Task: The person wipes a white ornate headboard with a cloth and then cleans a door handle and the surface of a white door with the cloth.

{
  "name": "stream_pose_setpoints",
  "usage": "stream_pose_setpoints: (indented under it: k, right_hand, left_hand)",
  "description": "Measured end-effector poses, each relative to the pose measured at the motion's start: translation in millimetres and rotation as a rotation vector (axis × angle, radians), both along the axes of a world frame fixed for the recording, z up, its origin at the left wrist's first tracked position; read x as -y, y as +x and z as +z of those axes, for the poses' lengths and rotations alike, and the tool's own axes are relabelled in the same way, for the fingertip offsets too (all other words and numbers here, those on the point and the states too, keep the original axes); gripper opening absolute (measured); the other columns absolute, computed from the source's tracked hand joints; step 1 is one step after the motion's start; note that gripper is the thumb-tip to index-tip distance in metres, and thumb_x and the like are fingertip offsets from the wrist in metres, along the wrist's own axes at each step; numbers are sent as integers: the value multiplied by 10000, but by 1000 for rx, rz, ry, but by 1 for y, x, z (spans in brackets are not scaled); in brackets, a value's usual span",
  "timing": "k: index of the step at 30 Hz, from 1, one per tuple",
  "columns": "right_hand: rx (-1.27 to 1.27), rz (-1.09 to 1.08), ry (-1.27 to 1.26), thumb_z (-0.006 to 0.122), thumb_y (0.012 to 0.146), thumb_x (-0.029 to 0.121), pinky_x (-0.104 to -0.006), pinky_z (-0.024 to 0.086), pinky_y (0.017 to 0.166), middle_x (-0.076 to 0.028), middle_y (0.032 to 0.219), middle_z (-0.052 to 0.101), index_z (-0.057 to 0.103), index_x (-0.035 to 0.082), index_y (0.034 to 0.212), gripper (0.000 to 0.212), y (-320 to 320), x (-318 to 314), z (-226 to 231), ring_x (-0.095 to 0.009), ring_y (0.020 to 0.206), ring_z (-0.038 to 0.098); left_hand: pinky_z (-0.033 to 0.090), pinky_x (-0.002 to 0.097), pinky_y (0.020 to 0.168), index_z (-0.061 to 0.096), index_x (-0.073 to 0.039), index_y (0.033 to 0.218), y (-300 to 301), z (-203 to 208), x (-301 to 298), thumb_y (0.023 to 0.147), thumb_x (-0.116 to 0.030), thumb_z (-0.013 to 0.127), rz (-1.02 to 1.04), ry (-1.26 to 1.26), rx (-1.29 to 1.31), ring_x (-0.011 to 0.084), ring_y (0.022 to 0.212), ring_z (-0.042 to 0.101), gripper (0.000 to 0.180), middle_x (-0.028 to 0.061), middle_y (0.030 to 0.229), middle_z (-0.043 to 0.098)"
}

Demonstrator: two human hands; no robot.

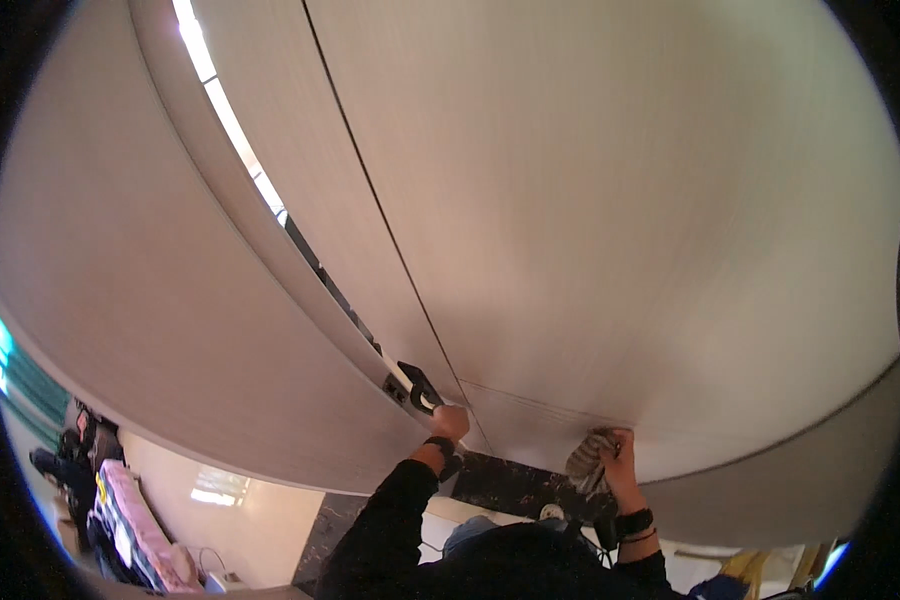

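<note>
A pale beige door (610, 220) with a thin dark vertical line fills most of the view. My left hand (450, 422) is closed at the black door handle (422, 392), near the door's left edge. Its fingertips are partly hidden. In my right hand (620, 470) is a bunched grey striped cloth (590, 462), held against or close to the lower part of the door. Both wrists wear dark bands.
Left of the door, a narrow bright gap separates it from the door frame (270, 285), which has a dark strike plate (394, 388). Dark stone flooring (510, 486) lies below. A bed with pink bedding (135, 510) and green curtains (32, 385) are at far left.
</note>
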State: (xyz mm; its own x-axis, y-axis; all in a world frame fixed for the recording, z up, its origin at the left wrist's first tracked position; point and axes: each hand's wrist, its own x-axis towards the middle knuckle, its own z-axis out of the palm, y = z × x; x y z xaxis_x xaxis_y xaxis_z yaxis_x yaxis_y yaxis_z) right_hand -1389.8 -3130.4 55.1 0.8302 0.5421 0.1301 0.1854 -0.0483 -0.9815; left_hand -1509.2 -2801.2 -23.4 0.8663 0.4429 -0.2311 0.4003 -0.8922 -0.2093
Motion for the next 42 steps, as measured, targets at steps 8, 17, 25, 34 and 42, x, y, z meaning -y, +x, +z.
stream_pose_setpoints:
  k: [8, 17, 25, 34, 42]
  right_hand:
    - [-220, -232, 169, 455, 739, -16, -201, 382, 657, -96, 903, 511, 371, 66, 1070, 351, -54, -35, 89, -113, 753, 481]
    - [50, -547, 548, 452, 787, 27, -219, 374, 681, -69, 948, 478, 356, 73, 1053, 287, -101, -83, 207, -116, 795, 457]
    - [1332, -695, 328, 531, 667, 38, -294, 331, 696, -74, 916, 448, 418, 85, 903, 266, -88, -190, 293, -180, 856, 404]
    - [1596, -233, -331, 439, 734, 205, -385, 323, 769, -98, 1041, 443, 456, 110, 943, 230, -98, -237, 209, -195, 1007, 395]
    - [1350, 177, -304, 375, 799, 205, -325, 317, 856, -79, 1095, 440, 415, 96, 1078, 302, -88, -238, 116, -169, 1028, 399]
  left_hand:
    - [382, 389, 428, 566, -51, 578, -12, 33, 16, 648, -179, 491, -191, -160, 257, 259, 533, 534, 164, 104, 591, 556]
    - [399, 383, 448, 570, -60, 531, -21, 30, 18, 654, -137, 467, -351, -299, 249, 248, 518, 545, 178, 112, 571, 555]
    - [407, 382, 471, 581, -58, 542, -31, 47, 16, 651, -164, 465, -379, -191, 363, 266, 522, 548, 192, 104, 565, 563]
    - [411, 402, 526, 601, -46, 657, -38, 67, 17, 691, -195, 444, -274, -295, 450, 280, 596, 546, 219, 116, 611, 565]
    - [331, 303, 807, 353, 26, 1058, -74, 136, 20, 738, -48, 492, 75, -1150, 1347, 234, 935, 432, 357, 157, 1029, 435]
